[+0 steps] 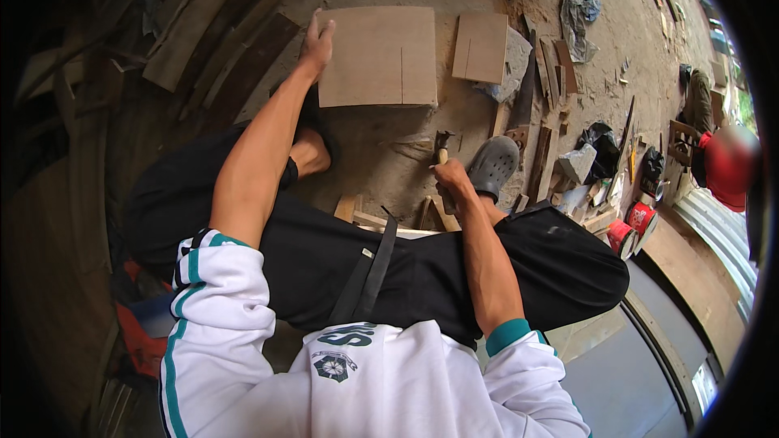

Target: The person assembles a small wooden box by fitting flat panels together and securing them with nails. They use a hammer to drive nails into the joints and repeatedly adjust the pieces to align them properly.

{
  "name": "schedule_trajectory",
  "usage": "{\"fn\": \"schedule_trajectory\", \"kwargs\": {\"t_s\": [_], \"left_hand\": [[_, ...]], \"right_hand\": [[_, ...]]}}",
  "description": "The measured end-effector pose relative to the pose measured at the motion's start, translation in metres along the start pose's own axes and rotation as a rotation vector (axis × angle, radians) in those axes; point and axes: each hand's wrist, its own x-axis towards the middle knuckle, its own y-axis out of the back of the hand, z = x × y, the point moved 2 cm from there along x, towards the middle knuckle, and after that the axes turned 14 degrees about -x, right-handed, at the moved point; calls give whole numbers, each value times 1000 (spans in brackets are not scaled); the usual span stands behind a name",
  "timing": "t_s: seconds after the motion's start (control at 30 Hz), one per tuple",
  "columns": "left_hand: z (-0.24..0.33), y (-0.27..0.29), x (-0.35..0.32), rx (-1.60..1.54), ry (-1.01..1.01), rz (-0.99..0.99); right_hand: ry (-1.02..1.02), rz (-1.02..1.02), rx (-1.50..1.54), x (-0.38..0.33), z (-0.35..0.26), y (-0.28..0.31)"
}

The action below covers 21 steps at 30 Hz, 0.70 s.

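Lap: My knees are spread wide in black trousers (410, 272); wood offcuts (349, 208) lie just beyond.
Right hand: My right hand (451, 174) is closed around the handle of a hammer (442, 148), near the grey clog (495, 164) on my right foot.
Left hand: My left hand (318, 47) is partly open, thumb and one finger apart, against the left edge of the brown panel.
Brown panel: The brown panel (365, 57) lies beyond my feet; a dark straight line runs to its near edge.
Smaller panel: The smaller panel (479, 49) lies right of it, apart.
Far right: A person in a red cap (725, 174) is beyond the clutter.
Hazard, hammer: A loosened grip could drop the head onto my clog; a stray blow near the left edge could strike my fingers.
Hazard, brown panel: Uneven support beneath, or light left-hand pressure, could let it shift.
Hidden: My left fingers' hold and the brown panel's underside; I cannot tell whether it is a single board or a box top.
Cut off: The person at the rim.
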Motion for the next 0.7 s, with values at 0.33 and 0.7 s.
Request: {"fn": "schedule_trajectory", "kwargs": {"t_s": [0.33, 0.7], "left_hand": [[-7, 14, -2, 391, -81, 170], [8, -14, -5, 407, -92, 180]], "right_hand": [[-12, -3, -6, -4, -5, 8], [476, 185, -793, 32, 18, 106]]}}
